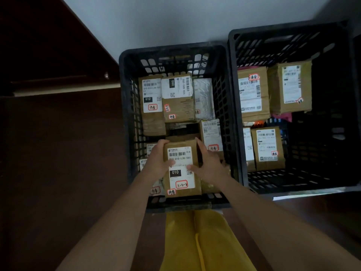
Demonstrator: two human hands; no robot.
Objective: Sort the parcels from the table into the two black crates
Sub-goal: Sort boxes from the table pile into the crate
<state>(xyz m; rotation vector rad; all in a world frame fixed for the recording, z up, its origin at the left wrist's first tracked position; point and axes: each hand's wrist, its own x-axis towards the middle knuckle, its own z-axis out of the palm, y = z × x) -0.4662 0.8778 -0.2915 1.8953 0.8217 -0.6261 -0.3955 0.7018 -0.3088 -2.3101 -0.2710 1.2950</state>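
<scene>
White wall up top; both hands, L grip [156, 161] & R grip [208, 165], grasping brown parcel [182, 153] over left crate [125, 114], right crate [234, 106] at 3 o'clock.

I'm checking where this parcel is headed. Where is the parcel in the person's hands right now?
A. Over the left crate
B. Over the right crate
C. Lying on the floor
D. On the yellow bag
A: the left hand and right hand grip the brown parcel from both sides over the near end of the left crate, above other parcels; the right crate stands beside it.
</scene>
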